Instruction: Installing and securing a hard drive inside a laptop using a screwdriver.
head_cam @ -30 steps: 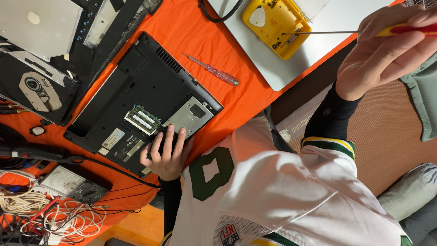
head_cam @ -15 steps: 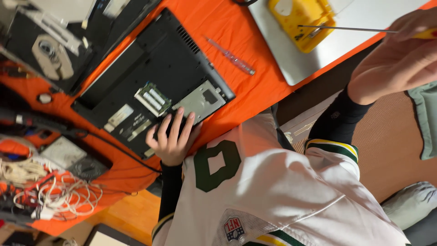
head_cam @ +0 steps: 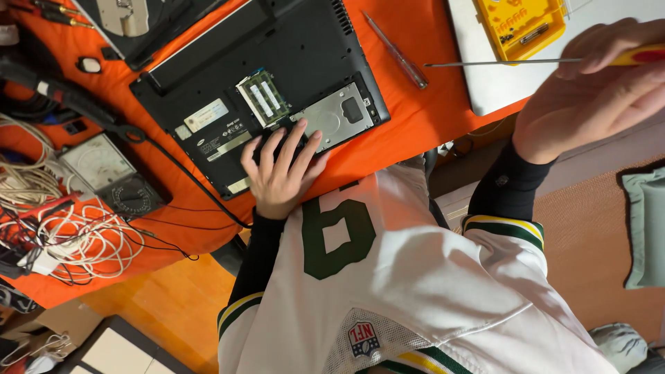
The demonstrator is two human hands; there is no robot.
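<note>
The left hand (head_cam: 280, 173) lies flat with fingers spread on the matte black underside of an opened laptop (head_cam: 263, 83), fingertips beside its bare metal drive plate. The right hand (head_cam: 596, 90), raised, curls its fingers around a long thin-shafted screwdriver (head_cam: 499, 62).

I see the orange desk (head_cam: 409, 131) carrying an upturned laptop (head_cam: 256, 90), a multimeter (head_cam: 111, 173), and tangled cables (head_cam: 62, 235) along its edge.

- We're in a white football jersey (head_cam: 415, 291) with a big dark green numeral
- Green and yellow stripes ring our sleeves just beside the numeral
- Black long sleeves underneath reach our bare hands
</note>
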